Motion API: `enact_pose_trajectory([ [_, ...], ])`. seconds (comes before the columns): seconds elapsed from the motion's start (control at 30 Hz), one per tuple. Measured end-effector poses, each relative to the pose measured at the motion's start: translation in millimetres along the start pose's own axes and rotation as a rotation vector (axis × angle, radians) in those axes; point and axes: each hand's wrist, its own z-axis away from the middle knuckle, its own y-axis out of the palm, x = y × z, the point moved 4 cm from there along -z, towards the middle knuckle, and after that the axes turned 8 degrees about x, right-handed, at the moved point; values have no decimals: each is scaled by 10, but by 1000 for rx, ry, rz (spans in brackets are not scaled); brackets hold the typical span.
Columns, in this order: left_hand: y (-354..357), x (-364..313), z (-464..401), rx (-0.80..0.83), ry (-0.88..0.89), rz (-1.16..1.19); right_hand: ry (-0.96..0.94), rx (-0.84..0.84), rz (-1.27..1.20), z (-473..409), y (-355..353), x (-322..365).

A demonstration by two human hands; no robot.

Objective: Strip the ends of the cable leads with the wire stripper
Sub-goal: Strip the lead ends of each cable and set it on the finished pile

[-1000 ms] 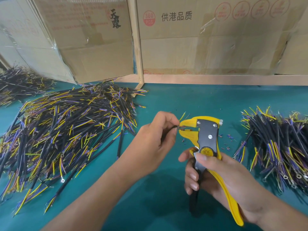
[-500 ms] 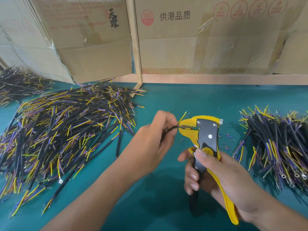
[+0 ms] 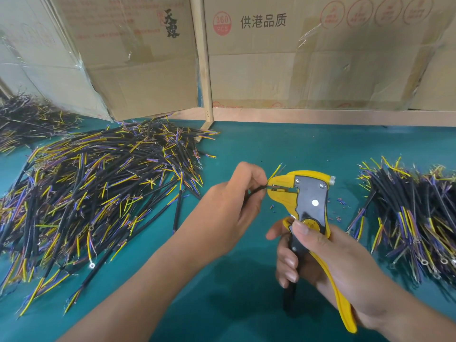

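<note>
Black-jacketed cables with yellow and purple leads are lying in a big pile [image 3: 93, 193] on the left of the green table [image 3: 283, 149]. Beside it, the left hand [image 3: 229, 208] is pinching one cable [image 3: 256, 190], feeding a lead into the nose of the wire stripper [image 3: 303, 196]. Compared with a moment ago, the lead is sitting deeper in the jaws, so a squeeze looks imminent. The right hand [image 3: 328, 257] is gripping the handles. Another cable heap [image 3: 414, 218] is lying at the right.
</note>
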Motion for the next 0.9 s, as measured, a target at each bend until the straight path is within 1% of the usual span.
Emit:
enact_pose_trajectory([
  [0.23,27,4,10,14,0,25,-3,-52,-35,5,17,2],
  [0.5,16,-2,9,10,14,16,-4,-33,-48,4,26,2],
  [0.9,17,-6,12,11,4,8,11,-50,-32,14,44,22],
])
